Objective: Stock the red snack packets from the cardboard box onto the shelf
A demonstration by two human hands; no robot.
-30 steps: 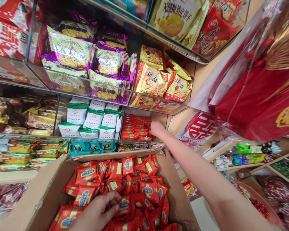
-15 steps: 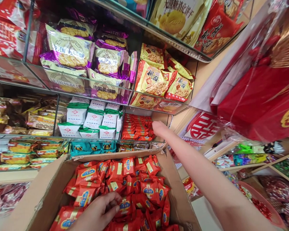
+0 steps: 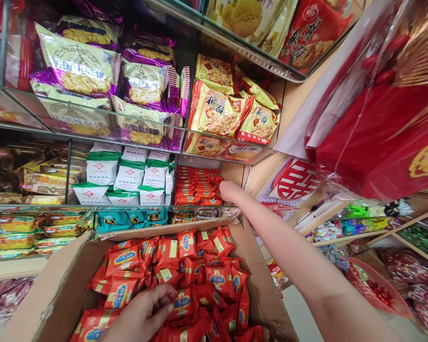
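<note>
A brown cardboard box [image 3: 53, 289] in front of me is full of small red snack packets [image 3: 185, 270]. My left hand [image 3: 143, 316] rests in the box with its fingers curled over one packet. My right arm stretches to the glass shelf, where my right hand [image 3: 230, 192] touches the right end of a stack of red packets [image 3: 198, 187]. Its fingers are hidden behind the stack.
Glass shelves [image 3: 93, 137] hold purple and yellow biscuit bags [image 3: 79, 71], yellow and red bags [image 3: 221, 109], white and green packets [image 3: 125, 178]. A red wrapped gift package [image 3: 377, 118] hangs at the right. Bins of candy [image 3: 395, 285] lie at the lower right.
The view has shifted slightly left and up. My right hand stays at the stack of red packets and my left hand stays in the box.
</note>
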